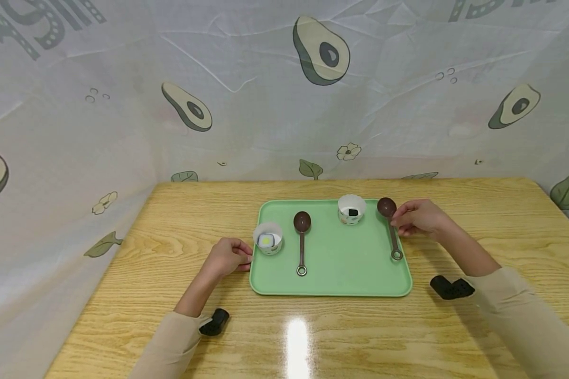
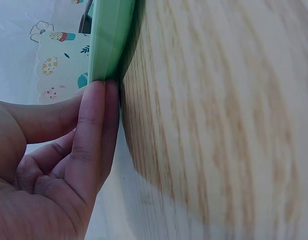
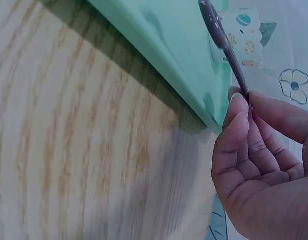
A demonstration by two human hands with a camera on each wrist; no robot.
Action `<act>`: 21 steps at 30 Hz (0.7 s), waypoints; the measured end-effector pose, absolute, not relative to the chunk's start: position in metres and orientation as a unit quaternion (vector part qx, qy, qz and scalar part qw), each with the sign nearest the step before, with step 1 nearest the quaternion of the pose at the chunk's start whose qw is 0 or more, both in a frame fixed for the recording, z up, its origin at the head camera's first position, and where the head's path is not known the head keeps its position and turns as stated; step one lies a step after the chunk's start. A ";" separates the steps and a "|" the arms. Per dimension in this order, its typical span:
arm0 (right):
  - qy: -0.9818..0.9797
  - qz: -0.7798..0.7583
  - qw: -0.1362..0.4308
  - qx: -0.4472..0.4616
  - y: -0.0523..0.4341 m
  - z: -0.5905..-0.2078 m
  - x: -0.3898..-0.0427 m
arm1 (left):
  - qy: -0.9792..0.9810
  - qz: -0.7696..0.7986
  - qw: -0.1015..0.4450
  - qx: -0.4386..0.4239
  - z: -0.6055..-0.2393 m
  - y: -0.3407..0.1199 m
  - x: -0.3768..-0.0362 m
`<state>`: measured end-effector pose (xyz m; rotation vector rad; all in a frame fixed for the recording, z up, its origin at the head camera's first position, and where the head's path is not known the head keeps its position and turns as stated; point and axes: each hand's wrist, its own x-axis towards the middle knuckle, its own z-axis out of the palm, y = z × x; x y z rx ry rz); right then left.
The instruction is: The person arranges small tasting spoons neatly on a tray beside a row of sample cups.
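Right now the green tray [image 1: 332, 273] sits in the middle of the wooden table [image 1: 170, 237], and both hands work its edges. At about nine o'clock on the tray, the left hand [image 1: 227, 257] lies on the table with its fingertips [image 2: 101, 107] held together and pressed against the tray's rim; nothing is gripped. Judging by that contact, it looks like a brace to keep the tray from sliding. Just inside that rim stands a paper cup [image 1: 268, 238] with something pale yellow in it.

Over at two o'clock, the right hand [image 1: 419, 217] pinches the right spoon [image 1: 391, 229] between thumb and fingertips [image 3: 238, 115], high on the handle near the dark bowl. The ringed end points back toward five o'clock over the tray. Whether the spoon is lifted or touching the tray, I can't tell.

Near twelve o'clock, just left of that spoon's bowl, a second paper cup [image 1: 351, 209] holds something dark. Between the cups a second spoon [image 1: 302, 239] lies flat, untouched, bowl away from the person. Pairing suggests one spoon serves each cup.
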<state>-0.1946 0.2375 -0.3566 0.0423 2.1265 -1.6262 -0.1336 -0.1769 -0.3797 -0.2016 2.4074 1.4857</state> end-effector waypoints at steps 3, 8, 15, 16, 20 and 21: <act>0.772 -0.590 0.235 0.012 0.235 -0.358 -0.194 | 0.839 0.517 0.152 -0.070 -0.380 -0.177 -0.133; 0.773 -0.589 0.235 0.014 0.231 -0.359 -0.192 | 0.836 0.522 0.153 -0.072 -0.380 -0.177 -0.133; 0.782 -0.578 0.233 0.006 0.227 -0.363 -0.191 | 0.834 0.524 0.154 -0.072 -0.381 -0.177 -0.133; 0.783 -0.577 0.232 0.006 0.227 -0.363 -0.191 | 0.834 0.524 0.154 -0.073 -0.381 -0.177 -0.133; 0.784 -0.576 0.231 0.002 0.225 -0.364 -0.191 | 0.835 0.523 0.154 -0.073 -0.381 -0.177 -0.133; 0.784 -0.576 0.231 0.002 0.224 -0.364 -0.190 | 0.835 0.523 0.154 -0.073 -0.381 -0.177 -0.133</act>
